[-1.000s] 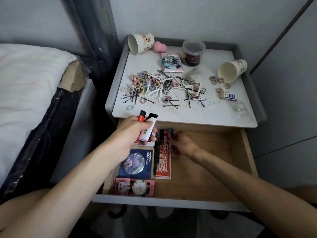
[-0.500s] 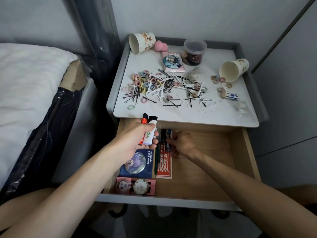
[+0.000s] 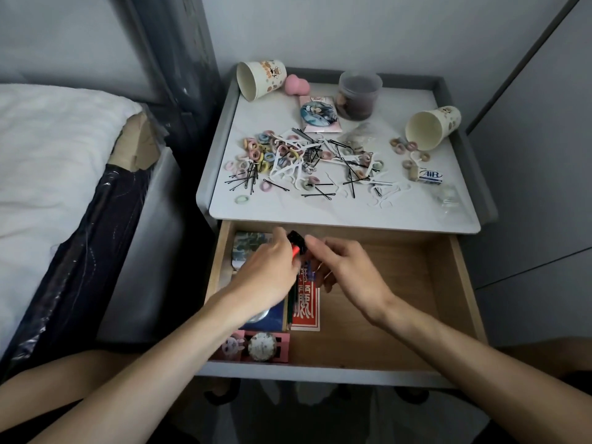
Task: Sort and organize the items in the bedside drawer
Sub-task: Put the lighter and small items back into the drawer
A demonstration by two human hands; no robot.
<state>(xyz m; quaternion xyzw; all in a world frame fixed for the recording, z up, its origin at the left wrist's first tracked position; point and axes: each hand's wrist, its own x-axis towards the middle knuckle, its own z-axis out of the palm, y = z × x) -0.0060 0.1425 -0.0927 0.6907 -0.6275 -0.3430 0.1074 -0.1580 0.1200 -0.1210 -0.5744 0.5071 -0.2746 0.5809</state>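
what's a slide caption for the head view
Left hand holds a marker over the open drawer, right hand beside it; hair ties and pins litter the nightstand.

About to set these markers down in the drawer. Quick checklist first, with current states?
1. Grip: left hand holds the markers: ok.
2. Whether the right hand grips the marker caps: cannot tell, fingers hide the contact.
3. Access: drawer open: ok.
4. Bare floor right of the red card: ok.
5. Sorting of hair ties on the tabletop: not ok, scattered among pins.
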